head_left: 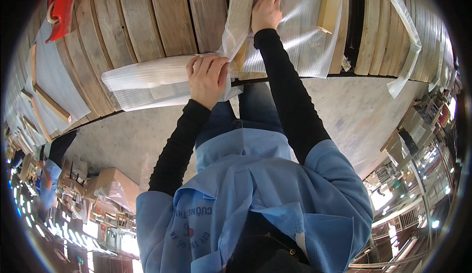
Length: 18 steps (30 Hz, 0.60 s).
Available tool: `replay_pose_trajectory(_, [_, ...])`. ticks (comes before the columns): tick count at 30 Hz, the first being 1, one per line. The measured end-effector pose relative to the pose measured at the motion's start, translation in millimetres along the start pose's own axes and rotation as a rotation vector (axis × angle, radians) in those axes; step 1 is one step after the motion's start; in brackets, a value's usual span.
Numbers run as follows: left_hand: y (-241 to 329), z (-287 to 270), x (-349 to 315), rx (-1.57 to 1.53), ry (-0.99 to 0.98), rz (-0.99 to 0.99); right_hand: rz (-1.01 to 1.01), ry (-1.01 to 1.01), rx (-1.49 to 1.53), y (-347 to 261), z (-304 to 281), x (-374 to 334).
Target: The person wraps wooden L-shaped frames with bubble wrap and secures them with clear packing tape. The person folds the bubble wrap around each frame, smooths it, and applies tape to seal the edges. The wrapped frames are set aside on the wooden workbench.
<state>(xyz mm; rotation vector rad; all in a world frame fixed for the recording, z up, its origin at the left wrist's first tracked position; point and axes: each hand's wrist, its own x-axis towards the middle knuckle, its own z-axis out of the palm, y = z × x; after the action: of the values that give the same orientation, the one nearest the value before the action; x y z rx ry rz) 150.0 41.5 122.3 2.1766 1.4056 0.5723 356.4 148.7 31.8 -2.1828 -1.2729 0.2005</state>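
Thin white ribbed foam sheet (305, 51) lies over the slatted wooden table in front of me, with a folded strip of it running away from me. My left hand (207, 78) is closed on the foam at the table's near edge, fingers curled over its fold. Farther off and to the right, my right hand (267, 11) has its fingers bent down on the foam beside the folded strip. Between the hands, a bit of yellowish wood (240, 58) shows through the wrapping; the rest of it is covered. A pale wooden bar (332, 5) lies on the sheet to the right.
A red tape dispenser (61, 12) sits at the far left of the slatted table (169, 15). Wooden pieces (51, 103) rest on another foam sheet nearby. A foam strip (410, 37) hangs over the right edge. Cardboard boxes (115, 187) and another person (49, 174) are behind, lower left.
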Motion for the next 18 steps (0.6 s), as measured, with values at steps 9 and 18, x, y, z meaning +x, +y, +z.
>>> replay_pose_trajectory(9, [40.6,55.0,-33.6,0.081,0.07,-0.122,0.074,-0.044,-0.055,12.2,13.2,-1.7])
replay_pose_trajectory(18, [26.2,85.9,-46.4,0.21,0.187,-0.11,-0.013,-0.072,0.058,16.1,0.3,6.1])
